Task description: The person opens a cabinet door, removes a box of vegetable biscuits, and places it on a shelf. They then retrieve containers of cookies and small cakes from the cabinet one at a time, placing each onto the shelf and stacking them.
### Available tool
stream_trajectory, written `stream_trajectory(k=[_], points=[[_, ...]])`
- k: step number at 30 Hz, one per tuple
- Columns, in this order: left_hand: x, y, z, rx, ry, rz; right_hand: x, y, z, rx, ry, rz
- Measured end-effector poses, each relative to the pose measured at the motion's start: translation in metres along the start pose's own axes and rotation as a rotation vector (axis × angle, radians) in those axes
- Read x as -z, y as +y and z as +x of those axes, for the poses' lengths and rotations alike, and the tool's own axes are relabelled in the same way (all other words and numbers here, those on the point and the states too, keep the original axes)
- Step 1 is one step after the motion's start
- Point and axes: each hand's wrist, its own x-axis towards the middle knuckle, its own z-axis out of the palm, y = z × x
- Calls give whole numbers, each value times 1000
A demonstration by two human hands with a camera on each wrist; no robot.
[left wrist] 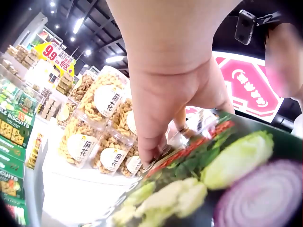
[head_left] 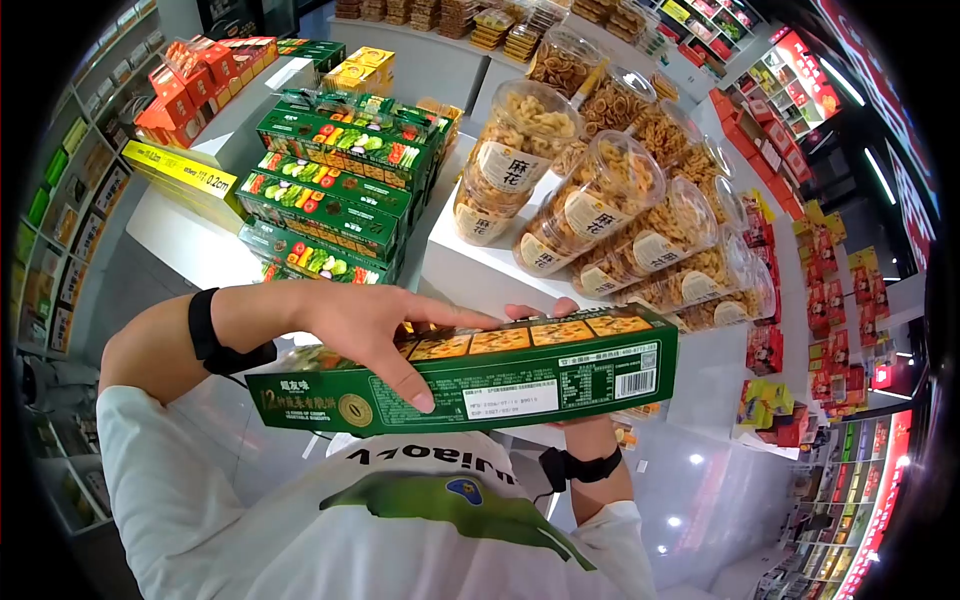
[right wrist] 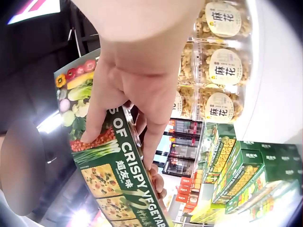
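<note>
A long green vegetable biscuit box [head_left: 520,385] is held across the front of the body, its text and barcode side facing up toward the head camera. My left hand [head_left: 370,325] grips it from the left, thumb on the text side and fingers over the far edge. From beneath, my right hand [right wrist: 137,94] holds the same box; only its fingertips [head_left: 540,310] show beyond the far edge in the head view. In the right wrist view its thumb presses the printed vegetable face while the fingers curl round the edge. Pictured vegetables fill the box's near face in the left wrist view.
Stacked green biscuit boxes [head_left: 330,200] stand ahead to the left, beside a yellow sign strip [head_left: 180,170]. Clear jars of twisted snacks [head_left: 590,215] crowd a white stand [head_left: 450,265] just beyond the held box. Red boxes [head_left: 190,95] sit farther left; shelves line both sides.
</note>
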Motion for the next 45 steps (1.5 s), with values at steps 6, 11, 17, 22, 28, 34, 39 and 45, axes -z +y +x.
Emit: stream_trajectory(k=[6,11,17,22,28,34,39,45], points=[[-9,1,6,66,43,195,4,-13,-27,87,-1,-2],[20,-17,-64,242,269,78,9,-33,-49,320,-93,-11],[-20,-66,-75,-97,447,-767,31,-41,-54,447,-151,4],[-28,-69,-66,-116,657,-1020,19,-40,-53,395,-148,22],[-31,-70,-72,-64,774,-976,16,-34,-51,395,-69,-23],[-27,-73,-75,-52,799,-934,17,-30,-49,405,-75,-43],[-22,-73,-77,-41,791,-935,16,-26,-45,402,-100,-65],[-14,-84,-80,-40,769,-947,16,-19,-39,389,-89,-63]])
